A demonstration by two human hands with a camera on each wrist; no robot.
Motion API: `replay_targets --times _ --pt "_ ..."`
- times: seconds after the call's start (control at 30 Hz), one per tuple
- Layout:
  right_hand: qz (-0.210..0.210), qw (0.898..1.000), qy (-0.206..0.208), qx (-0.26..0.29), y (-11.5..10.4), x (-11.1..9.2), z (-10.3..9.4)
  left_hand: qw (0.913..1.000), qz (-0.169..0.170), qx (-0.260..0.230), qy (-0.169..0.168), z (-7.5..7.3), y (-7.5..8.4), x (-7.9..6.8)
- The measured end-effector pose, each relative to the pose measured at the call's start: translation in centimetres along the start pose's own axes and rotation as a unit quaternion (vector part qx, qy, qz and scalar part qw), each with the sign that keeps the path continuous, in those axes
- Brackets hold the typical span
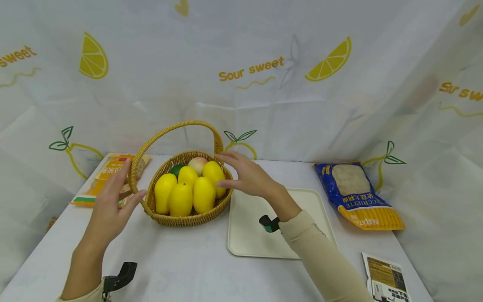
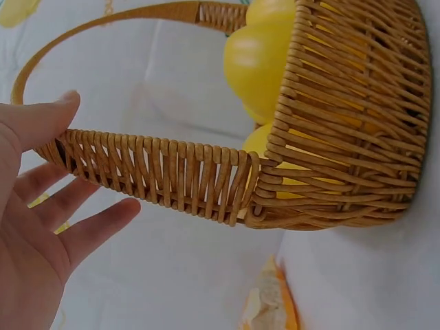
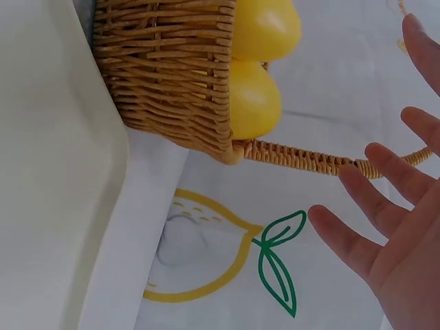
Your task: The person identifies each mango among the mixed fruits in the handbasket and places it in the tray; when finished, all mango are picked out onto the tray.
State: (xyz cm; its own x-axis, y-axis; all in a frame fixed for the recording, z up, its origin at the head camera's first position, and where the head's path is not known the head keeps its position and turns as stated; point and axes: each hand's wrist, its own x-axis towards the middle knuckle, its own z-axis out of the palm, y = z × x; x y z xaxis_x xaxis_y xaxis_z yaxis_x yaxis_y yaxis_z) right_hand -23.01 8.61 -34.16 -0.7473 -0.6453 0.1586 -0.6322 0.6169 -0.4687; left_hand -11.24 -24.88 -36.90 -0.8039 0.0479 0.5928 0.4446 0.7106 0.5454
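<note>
A wicker basket point(image 1: 194, 219) with a tall arched handle point(image 1: 177, 126) stands on the table, filled with several yellow mangoes point(image 1: 181, 199). Behind them lie a pinkish peach point(image 1: 198, 163) and a partly hidden dark green fruit point(image 1: 176, 169). My left hand point(image 1: 113, 205) is at the handle's left side; in the left wrist view its thumb and extended fingers lie on either side of the woven strip point(image 2: 158, 172), not curled round it. Over the basket's right rim, my right hand point(image 1: 247, 174) has its fingers spread near the handle's other side, holding nothing.
A cream tray point(image 1: 260, 243) lies right of the basket, under my right forearm. Beyond it is a blue and yellow pasta bag point(image 1: 354, 193), with a small printed packet point(image 1: 386, 277) nearer. An orange bag point(image 1: 99, 180) lies behind my left hand. A lemon-print curtain point(image 1: 188, 84) hangs behind.
</note>
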Motion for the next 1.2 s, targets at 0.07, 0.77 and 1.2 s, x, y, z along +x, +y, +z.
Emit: replay_targets --times 0.07,0.77,1.2 --pt "0.000 1.000 -0.006 0.026 0.0 0.3 0.4 1.0000 0.003 -0.004 -0.001 0.1 0.0 -0.1" --pt "0.021 0.984 -0.122 0.127 -1.0 4.3 1.3 0.9994 -0.017 -0.030 0.001 -0.2 -0.2 0.2" --pt "0.031 0.982 -0.154 0.108 -0.7 5.6 1.9 0.9991 -0.023 -0.036 0.002 -0.2 -0.3 0.2"
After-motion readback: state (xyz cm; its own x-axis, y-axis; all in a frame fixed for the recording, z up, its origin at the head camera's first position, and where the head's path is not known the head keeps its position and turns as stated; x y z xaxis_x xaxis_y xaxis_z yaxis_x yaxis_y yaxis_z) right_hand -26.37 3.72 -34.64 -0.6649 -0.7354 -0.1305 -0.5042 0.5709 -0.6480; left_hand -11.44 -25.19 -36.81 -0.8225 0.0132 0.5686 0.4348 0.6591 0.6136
